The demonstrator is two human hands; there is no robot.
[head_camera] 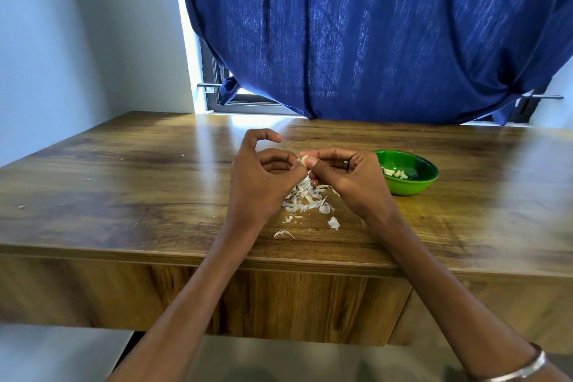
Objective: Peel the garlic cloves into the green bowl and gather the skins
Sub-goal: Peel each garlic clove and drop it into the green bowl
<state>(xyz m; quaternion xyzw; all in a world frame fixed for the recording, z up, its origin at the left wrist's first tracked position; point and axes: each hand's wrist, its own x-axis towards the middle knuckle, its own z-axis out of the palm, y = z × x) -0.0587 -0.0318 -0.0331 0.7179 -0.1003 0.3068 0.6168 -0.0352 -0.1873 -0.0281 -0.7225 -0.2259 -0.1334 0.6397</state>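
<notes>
A pale garlic clove point(304, 160) is held above the wooden table, between my two hands. My right hand point(347, 178) pinches it with thumb and fingertips. My left hand point(263, 177) has its thumb and curled fingers at the clove's left side, its index finger raised and bent. Under the hands lies a loose heap of white garlic skins point(307, 198), with stray pieces nearer the table's front edge. To the right stands the green bowl point(412, 186), holding several peeled cloves point(395, 173).
The wooden table point(139, 189) runs from the wall on the left to the right edge of view. Tiny skin scraps point(21, 206) lie at its left. A blue curtain point(372, 34) hangs behind it over a window. A silver bangle point(524, 366) circles my right wrist.
</notes>
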